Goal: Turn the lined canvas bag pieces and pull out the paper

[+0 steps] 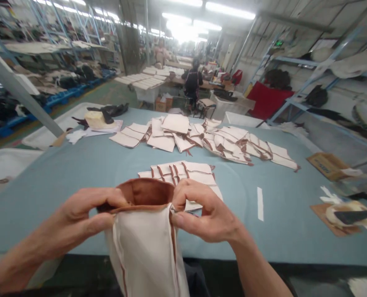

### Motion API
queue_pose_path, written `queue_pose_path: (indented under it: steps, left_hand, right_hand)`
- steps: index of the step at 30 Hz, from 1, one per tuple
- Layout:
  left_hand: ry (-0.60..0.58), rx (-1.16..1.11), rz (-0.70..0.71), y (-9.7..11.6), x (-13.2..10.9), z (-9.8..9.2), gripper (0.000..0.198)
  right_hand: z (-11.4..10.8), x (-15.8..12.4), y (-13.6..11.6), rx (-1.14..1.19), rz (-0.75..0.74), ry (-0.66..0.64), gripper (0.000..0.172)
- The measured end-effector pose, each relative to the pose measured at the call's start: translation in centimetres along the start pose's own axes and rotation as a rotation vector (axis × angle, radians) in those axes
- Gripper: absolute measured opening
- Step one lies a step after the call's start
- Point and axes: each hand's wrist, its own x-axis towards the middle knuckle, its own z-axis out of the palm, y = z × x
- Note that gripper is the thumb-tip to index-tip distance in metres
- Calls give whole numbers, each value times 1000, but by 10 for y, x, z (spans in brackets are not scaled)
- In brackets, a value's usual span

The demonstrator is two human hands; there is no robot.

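My left hand (84, 216) and my right hand (202, 212) both pinch the top edge of a cream cloth pouch (146, 247) with a brown lining, holding its mouth open above the near edge of the blue table (78, 173). The pouch hangs down toward me. Just beyond my hands lies a small stack of flat cream pieces with brown trim (183, 173).
A wide scatter of similar cream pieces (208, 140) covers the far half of the table. A dark cloth bundle (105, 113) sits at the far left, cardboard and scraps (344, 214) at the right. A person in black (193, 82) is seated beyond. Shelving lines both sides.
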Motion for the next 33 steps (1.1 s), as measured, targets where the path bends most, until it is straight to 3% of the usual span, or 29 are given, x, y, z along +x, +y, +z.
queue_pose_path:
  steps: [4, 8, 13, 23, 28, 33]
  left_hand:
    - [-236, -82, 78, 8, 24, 5, 50]
    - [-274, -165, 34, 11, 40, 18, 37]
    - [-273, -265, -63, 11, 41, 34, 23]
    - [-379, -314, -164, 12, 43, 44, 26]
    - [-430, -101, -180, 20, 46, 39, 25]
    - [-408, 107, -79, 38, 45, 34, 25]
  right_hand:
    - [0, 15, -7, -83, -13, -133, 18]
    - [3, 21, -3, -140, -35, -147, 15]
    - [3, 15, 0, -220, 13, -137, 13]
    - [0, 0, 16, -90, 185, -172, 9]
    - [5, 3, 15, -100, 163, -169, 14]
    - [4, 5, 2, -144, 98, -189, 15]
